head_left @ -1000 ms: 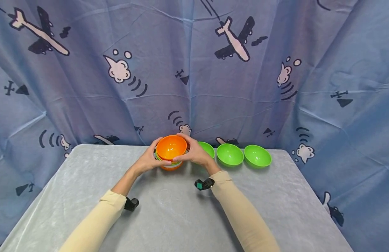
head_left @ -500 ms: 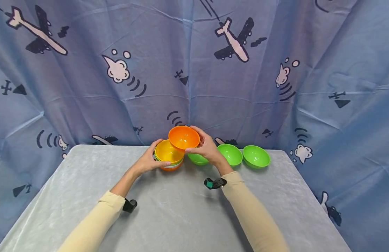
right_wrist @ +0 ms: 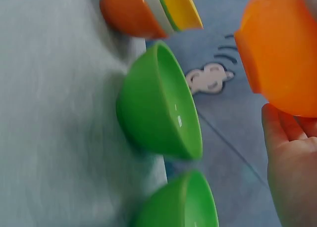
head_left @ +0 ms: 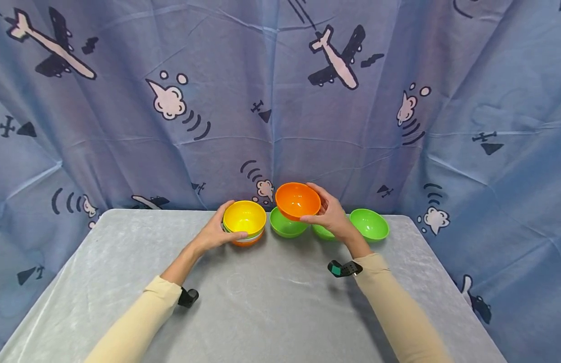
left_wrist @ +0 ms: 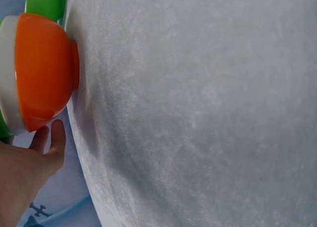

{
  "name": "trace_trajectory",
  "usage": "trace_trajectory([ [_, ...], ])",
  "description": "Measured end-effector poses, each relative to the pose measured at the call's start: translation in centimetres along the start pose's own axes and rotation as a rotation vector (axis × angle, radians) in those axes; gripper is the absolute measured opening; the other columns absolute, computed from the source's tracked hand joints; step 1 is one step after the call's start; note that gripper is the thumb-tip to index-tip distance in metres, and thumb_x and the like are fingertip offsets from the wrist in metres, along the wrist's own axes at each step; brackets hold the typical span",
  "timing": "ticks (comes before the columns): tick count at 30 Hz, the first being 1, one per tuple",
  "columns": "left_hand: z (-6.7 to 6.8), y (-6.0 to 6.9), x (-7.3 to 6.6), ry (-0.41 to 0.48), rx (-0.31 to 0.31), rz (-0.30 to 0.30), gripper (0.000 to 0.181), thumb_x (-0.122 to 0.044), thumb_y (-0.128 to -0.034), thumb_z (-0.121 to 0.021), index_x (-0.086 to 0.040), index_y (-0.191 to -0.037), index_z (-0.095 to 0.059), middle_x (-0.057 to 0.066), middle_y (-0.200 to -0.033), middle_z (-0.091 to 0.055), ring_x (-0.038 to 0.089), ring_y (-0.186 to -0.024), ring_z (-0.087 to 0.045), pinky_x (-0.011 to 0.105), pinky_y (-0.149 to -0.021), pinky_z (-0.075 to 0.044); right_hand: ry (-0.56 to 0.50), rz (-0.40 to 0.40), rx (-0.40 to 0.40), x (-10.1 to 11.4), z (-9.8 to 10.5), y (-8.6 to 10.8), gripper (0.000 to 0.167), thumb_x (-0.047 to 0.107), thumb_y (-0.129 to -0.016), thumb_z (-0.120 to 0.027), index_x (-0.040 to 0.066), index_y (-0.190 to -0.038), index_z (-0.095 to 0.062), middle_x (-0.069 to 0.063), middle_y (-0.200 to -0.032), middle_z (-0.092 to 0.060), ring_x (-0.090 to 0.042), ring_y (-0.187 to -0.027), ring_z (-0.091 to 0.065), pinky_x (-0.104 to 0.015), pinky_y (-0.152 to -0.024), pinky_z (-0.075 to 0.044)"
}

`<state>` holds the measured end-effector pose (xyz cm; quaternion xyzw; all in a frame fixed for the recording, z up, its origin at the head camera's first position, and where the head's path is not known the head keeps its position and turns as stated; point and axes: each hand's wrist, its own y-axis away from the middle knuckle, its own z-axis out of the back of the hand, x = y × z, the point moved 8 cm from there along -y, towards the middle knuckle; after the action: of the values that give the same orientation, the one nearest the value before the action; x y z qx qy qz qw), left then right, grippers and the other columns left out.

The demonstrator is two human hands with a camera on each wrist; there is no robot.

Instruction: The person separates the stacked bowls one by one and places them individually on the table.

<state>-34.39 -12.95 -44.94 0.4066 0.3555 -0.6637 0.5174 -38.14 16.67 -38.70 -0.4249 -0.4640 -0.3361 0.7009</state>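
Note:
My right hand (head_left: 331,214) grips an orange bowl (head_left: 298,201) by its right side, raised above the row of green bowls. In the right wrist view that orange bowl (right_wrist: 285,54) is off the table, fingers (right_wrist: 285,125) against it. My left hand (head_left: 214,232) holds the left side of a nested stack with a yellow bowl (head_left: 244,218) on top and green, white and orange bowls beneath. The stack's bottom orange bowl (left_wrist: 44,66) stands on the table in the left wrist view, with the left hand (left_wrist: 27,175) beside it.
Three green bowls stand in a row right of the stack: one (head_left: 287,225) beneath the lifted bowl, one (head_left: 323,232) partly behind my right hand, one (head_left: 369,225) at the right end. Behind the grey-covered table (head_left: 244,302) hangs a blue patterned curtain (head_left: 226,101).
The orange bowl has come off the top of the stack and moved right in my right hand, uncovering the yellow bowl. My left hand has stayed on the stack.

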Motion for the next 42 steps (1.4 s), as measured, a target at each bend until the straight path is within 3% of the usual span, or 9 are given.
trace_trajectory([
  [17,0.1,0.3,0.2,-0.015,0.002,0.042,0.105,-0.031,-0.0835,-0.086,-0.014,-0.162,-0.018,0.017,-0.162,-0.025,0.035,-0.146,-0.027,0.058,-0.116,-0.023,0.175,-0.121,-0.157,-1.4,9.6,6.5,0.087,0.004,-0.087,-0.081,0.004,-0.158,-0.032,-0.018,-0.152,-0.041,-0.026,-0.133,-0.043,-0.018,-0.101,-0.041],
  [22,0.2,0.3,0.3,-0.015,-0.002,0.036,0.107,-0.034,-0.0819,-0.087,-0.014,-0.162,-0.019,0.016,-0.162,-0.026,0.035,-0.145,-0.028,0.058,-0.115,-0.024,0.175,-0.116,-0.198,-1.4,11.6,8.1,0.085,0.003,-0.088,-0.080,0.002,-0.157,-0.031,-0.020,-0.151,-0.040,-0.018,-0.127,-0.046,-0.016,-0.098,-0.043],
  [29,0.3,0.3,0.2,-0.011,0.000,0.020,0.107,-0.034,-0.0815,-0.087,-0.014,-0.162,-0.020,0.016,-0.161,-0.027,0.034,-0.145,-0.028,0.058,-0.115,-0.024,0.186,-0.135,-0.254,-1.5,14.0,10.4,0.083,0.004,-0.091,-0.077,0.002,-0.159,-0.028,-0.012,-0.146,-0.042,-0.009,-0.121,-0.048,-0.013,-0.093,-0.044],
  [38,0.1,0.2,-0.1,-0.016,0.005,0.008,0.105,-0.032,-0.0825,-0.087,-0.014,-0.162,-0.020,0.016,-0.162,-0.027,0.035,-0.145,-0.029,0.058,-0.115,-0.024,0.153,-0.141,-0.338,-2.0,17.6,13.0,0.088,-0.003,-0.091,-0.075,0.000,-0.160,-0.021,-0.022,-0.154,-0.032,-0.006,-0.122,-0.046,-0.010,-0.091,-0.044],
  [42,0.1,0.1,0.0,-0.026,0.006,0.015,0.105,-0.032,-0.0828,-0.087,-0.016,-0.162,-0.020,0.015,-0.162,-0.027,0.035,-0.145,-0.028,0.058,-0.115,-0.024,0.104,-0.128,-0.405,-2.7,19.1,13.8,0.090,-0.007,-0.088,-0.076,-0.001,-0.160,-0.022,-0.013,-0.150,-0.039,-0.005,-0.121,-0.046,-0.009,-0.090,-0.044],
])
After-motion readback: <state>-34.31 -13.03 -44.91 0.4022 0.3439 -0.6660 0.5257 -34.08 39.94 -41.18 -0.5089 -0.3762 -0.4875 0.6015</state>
